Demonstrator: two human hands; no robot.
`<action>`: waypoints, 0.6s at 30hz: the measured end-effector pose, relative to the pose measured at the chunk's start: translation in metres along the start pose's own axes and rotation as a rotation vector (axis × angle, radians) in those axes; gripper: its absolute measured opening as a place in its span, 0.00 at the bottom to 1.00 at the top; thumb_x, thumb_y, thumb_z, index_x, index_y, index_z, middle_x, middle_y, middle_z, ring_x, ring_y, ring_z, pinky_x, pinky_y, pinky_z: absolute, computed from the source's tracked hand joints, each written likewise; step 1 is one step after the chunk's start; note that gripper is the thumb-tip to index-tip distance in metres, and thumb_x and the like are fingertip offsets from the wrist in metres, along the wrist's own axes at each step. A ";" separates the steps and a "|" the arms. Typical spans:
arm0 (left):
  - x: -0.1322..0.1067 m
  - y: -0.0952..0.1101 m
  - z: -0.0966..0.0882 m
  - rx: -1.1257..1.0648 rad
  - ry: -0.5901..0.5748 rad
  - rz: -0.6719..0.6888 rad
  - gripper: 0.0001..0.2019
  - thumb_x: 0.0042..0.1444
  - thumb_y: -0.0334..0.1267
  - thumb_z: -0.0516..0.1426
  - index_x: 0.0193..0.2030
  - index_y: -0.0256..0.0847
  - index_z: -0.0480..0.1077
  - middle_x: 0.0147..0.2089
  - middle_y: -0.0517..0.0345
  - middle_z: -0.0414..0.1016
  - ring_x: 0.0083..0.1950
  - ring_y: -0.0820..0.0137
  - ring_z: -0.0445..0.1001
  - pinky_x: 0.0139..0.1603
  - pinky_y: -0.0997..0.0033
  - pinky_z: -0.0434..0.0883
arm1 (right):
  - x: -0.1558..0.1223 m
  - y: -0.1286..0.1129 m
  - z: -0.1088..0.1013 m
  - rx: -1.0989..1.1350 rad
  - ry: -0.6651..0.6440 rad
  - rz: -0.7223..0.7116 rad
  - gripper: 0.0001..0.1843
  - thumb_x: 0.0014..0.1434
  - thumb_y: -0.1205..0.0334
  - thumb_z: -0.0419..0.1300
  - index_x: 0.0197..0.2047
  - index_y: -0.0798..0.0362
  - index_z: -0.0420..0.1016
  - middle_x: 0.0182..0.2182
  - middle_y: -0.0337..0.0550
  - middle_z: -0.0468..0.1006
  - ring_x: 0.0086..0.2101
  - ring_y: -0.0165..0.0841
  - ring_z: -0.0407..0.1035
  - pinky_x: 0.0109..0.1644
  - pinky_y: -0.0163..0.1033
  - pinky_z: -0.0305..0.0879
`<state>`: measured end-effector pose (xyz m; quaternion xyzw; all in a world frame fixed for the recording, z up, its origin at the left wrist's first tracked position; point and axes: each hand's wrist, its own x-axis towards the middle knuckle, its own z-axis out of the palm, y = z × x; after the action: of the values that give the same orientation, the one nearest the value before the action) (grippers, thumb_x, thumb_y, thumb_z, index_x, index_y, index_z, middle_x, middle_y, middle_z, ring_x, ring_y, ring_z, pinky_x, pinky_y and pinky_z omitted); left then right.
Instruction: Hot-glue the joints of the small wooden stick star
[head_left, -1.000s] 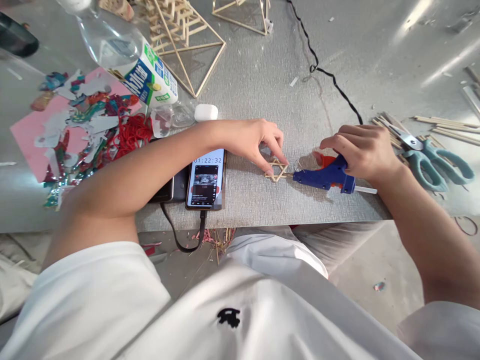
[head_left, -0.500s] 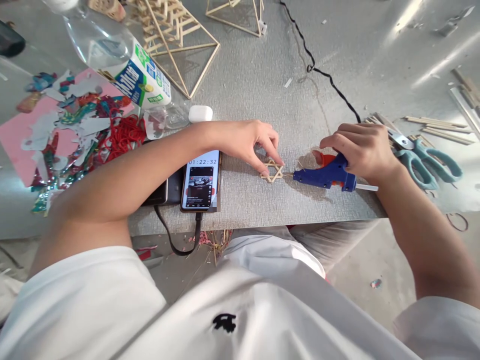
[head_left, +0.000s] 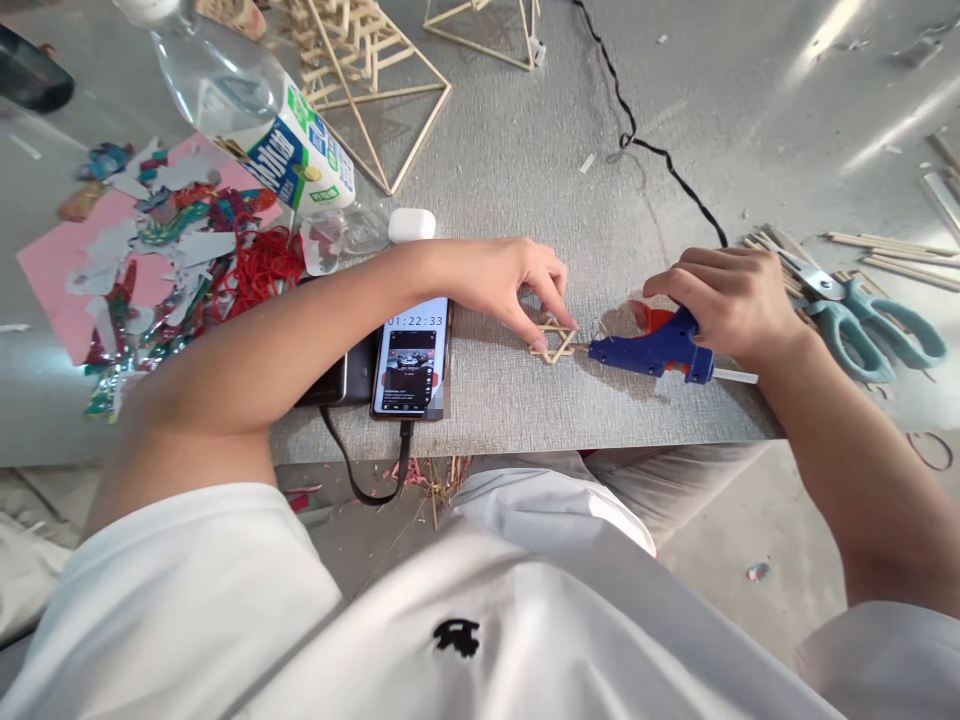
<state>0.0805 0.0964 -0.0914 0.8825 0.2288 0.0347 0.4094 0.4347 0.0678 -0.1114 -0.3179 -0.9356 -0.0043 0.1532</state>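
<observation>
My left hand (head_left: 508, 283) pinches a small star made of wooden sticks (head_left: 553, 340) and holds it flat on the grey table (head_left: 525, 170). A blue hot glue gun (head_left: 649, 353) lies in the grip of my right hand (head_left: 726, 300), its nozzle pointing left and touching the star's right edge. A clear glue stick pokes out of the gun's back end. The gun's black cord (head_left: 652, 140) runs away across the table.
A phone (head_left: 412, 357) with a charging cable lies left of the star, beside a white earbud case (head_left: 412, 224). Farther left are a water bottle (head_left: 255, 110), pink paper scraps (head_left: 142, 240) and red bands. Stick frames (head_left: 360, 70) stand at the back. Teal scissors (head_left: 870, 320) and loose sticks lie right.
The hands, star and glue gun stay where they were; only the camera view shifted slightly. The phone's timer advanced by one second.
</observation>
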 end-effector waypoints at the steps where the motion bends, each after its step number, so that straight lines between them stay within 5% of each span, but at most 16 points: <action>1: 0.000 0.000 0.000 0.001 0.000 -0.001 0.19 0.63 0.59 0.75 0.57 0.58 0.93 0.47 0.53 0.83 0.52 0.62 0.76 0.59 0.62 0.66 | 0.000 0.000 0.000 -0.016 0.000 0.001 0.13 0.81 0.54 0.57 0.46 0.41 0.82 0.31 0.42 0.80 0.32 0.40 0.73 0.36 0.48 0.58; 13: 0.000 0.001 0.000 0.017 -0.007 -0.004 0.20 0.66 0.63 0.73 0.57 0.58 0.93 0.47 0.53 0.85 0.53 0.62 0.76 0.60 0.64 0.66 | 0.000 0.002 0.007 -0.093 0.120 -0.107 0.13 0.77 0.66 0.56 0.47 0.43 0.81 0.31 0.38 0.81 0.32 0.37 0.71 0.35 0.47 0.54; 18: 0.000 0.001 -0.001 0.003 -0.005 -0.010 0.23 0.63 0.66 0.74 0.57 0.57 0.93 0.45 0.52 0.86 0.53 0.61 0.76 0.59 0.64 0.67 | 0.000 0.001 0.002 -0.068 0.074 -0.037 0.16 0.83 0.56 0.54 0.45 0.43 0.82 0.30 0.39 0.80 0.31 0.38 0.71 0.35 0.47 0.54</action>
<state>0.0808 0.0964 -0.0898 0.8819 0.2324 0.0302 0.4090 0.4349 0.0682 -0.1130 -0.3051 -0.9344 -0.0508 0.1767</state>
